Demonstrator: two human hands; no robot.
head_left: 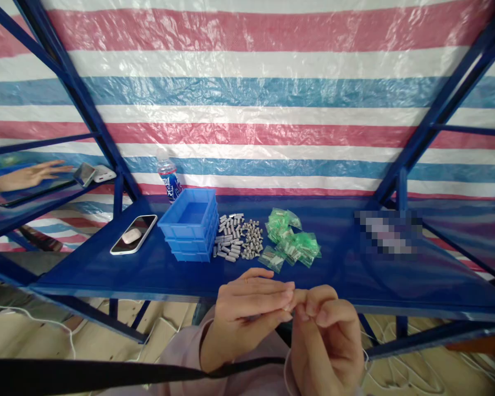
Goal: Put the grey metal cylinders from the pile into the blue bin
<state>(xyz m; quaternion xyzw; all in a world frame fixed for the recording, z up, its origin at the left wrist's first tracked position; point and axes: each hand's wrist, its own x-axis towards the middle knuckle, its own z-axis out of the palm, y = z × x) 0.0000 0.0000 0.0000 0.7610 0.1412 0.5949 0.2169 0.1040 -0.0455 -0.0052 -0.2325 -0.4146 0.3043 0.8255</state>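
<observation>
My left hand and my right hand meet at the fingertips in front of the blue table's near edge. The fingers of both are pressed together; whatever lies between them is too small or hidden to name. Beyond them on the table lie a pile of grey metal cylinders, a pile of small rounded metal pieces and several small green-tinted plastic bags with parts inside. Left of the cylinders stands a stack of blue plastic bins; the top bin shows no contents.
On the blue table a phone carries a white earbud case. A bottle stands behind the bins. Blue frame posts flank the table. At the far left, another person's hand reaches over a neighbouring table.
</observation>
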